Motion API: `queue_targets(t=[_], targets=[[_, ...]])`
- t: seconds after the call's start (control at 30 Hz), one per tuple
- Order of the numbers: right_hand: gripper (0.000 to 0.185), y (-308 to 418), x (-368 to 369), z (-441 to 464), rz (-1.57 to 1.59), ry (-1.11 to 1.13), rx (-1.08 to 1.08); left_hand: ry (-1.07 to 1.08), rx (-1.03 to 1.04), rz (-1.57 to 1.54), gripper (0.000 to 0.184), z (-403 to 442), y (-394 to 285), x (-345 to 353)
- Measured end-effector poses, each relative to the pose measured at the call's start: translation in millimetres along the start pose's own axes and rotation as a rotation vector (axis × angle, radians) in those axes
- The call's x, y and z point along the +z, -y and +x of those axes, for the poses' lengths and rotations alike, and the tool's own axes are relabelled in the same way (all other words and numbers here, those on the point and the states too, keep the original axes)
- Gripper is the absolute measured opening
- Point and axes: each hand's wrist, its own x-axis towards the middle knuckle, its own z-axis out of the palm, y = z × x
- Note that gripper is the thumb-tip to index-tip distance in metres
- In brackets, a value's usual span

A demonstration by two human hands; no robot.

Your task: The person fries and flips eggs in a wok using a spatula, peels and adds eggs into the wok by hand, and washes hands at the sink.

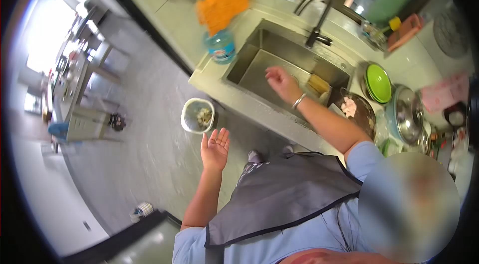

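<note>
My left hand [215, 150] is held palm up with its fingers spread, and nothing lies on it. Just beyond its fingertips is a white bin [185, 117] with pale scraps inside. Over the steel sink [257, 64] hangs my right hand [283, 84], its fingers loosely bent and slightly apart, a bracelet [299, 100] at the wrist. No object shows in it. A yellowish block or sponge [318, 84] lies near the sink's right side, close to this hand. The black faucet [319, 24] stands behind the sink.
Left of the sink stand a blue-labelled bottle [221, 47] and an orange cloth [227, 4]. Green bowls [378, 83], a pan with pale pink food [349, 107] and a lidded pot [408, 114] are at the right. Chairs and a table [75, 87] stand across the floor.
</note>
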Motion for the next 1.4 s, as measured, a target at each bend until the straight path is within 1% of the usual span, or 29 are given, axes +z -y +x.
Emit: queue_targets(t=[0.03,0.1,0.17,0.27,0.37,0.43,0.47,0.5,0.53,0.6,0.67,0.73,0.83,0.87,0.9,0.93,0.97,1.0,1.07,1.1,1.13,1.17,1.2,1.27,1.3,1.33,1.4], targets=[[0.026,-11,-31,17,-0.039,-0.109,0.058,0.047,-0.029,0.035,0.048,15,0,14],[0.023,-64,-95,58,0.201,-0.27,-0.03,0.133,-0.064,0.093,0.049,42,6,47],[0.023,-74,-149,82,0.328,-0.342,0.07,0.166,-0.1,0.151,0.049,64,17,87],[0.028,-74,-195,100,0.389,-0.41,0.229,0.235,-0.127,0.259,0.05,92,33,153],[0.033,-134,-233,113,0.241,-0.629,0.291,0.32,-0.139,0.371,0.053,118,50,203],[0.037,-145,-226,113,0.258,-0.641,0.269,0.354,-0.134,0.438,0.052,133,62,231],[0.042,-144,-206,113,0.262,-0.627,0.241,0.384,-0.116,0.457,0.051,148,70,240],[0.046,-110,-181,110,0.435,-0.49,0.268,0.418,-0.097,0.476,0.05,169,78,245],[0.046,-86,-154,112,0.641,-0.438,0.375,0.452,-0.081,0.494,0.049,189,86,253],[0.045,-58,-110,115,0.931,-0.29,0.256,0.476,-0.052,0.495,0.046,220,108,271],[0.042,-71,-80,135,0.891,-0.139,0.148,0.475,-0.071,0.49,0.041,257,123,280],[0.047,-5,-71,122,-0.12,-0.047,0.267,0.471,-0.129,0.491,0.037,297,135,287],[0.049,-4,-39,120,0.527,-0.268,0.456,0.235,-0.081,0.526,0.044,282,135,301],[0.048,-17,-43,128,0.594,-0.308,0.423,0.457,-0.281,0.584,0.042,292,132,276],[0.048,-33,-48,140,0.548,-0.311,0.365,0.397,-0.242,0.541,0.03,272,142,290],[0.047,-49,-51,149,0.385,-0.298,0.313,0.334,-0.218,0.504,0.021,248,157,300],[0.047,-59,-48,151,0.241,-0.3,0.302,0.447,-0.165,0.592,0.025,274,155,279],[0.046,-63,-38,149,0.106,-0.3,0.317,0.766,-0.438,0.462,0.028,313,139,257],[0.045,-69,-23,148,-0.088,-0.299,0.35,0.605,-0.095,0.554,0.033,375,130,221],[0.044,-73,-17,148,-0.149,-0.303,0.365,0.504,-0.158,0.598,0.034,351,138,239],[0.044,-78,-13,148,-0.202,-0.308,0.376,0.399,-0.208,0.645,0.036,300,137,272],[0.043,-81,-6,149,-0.26,-0.311,0.394,0.291,-0.25,0.687,0.037,274,139,290],[0.043,-84,-3,151,-0.304,-0.315,0.403,0.408,-0.32,0.663,0.031,298,137,279],[0.042,-88,1,153,-0.39,-0.319,0.417,0.702,-0.481,0.515,0.027,347,119,253],[0.041,-89,0,154,-0.418,-0.323,0.417,0.845,-0.557,0.43,0.025,350,114,255],[0.041,-90,-3,153,-0.407,-0.331,0.414,0.328,-0.327,0.668,0.022,351,118,263],[0.04,-95,-9,150,-0.331,-0.353,0.401,0.519,-0.501,0.671,0.026,370,119,262]])
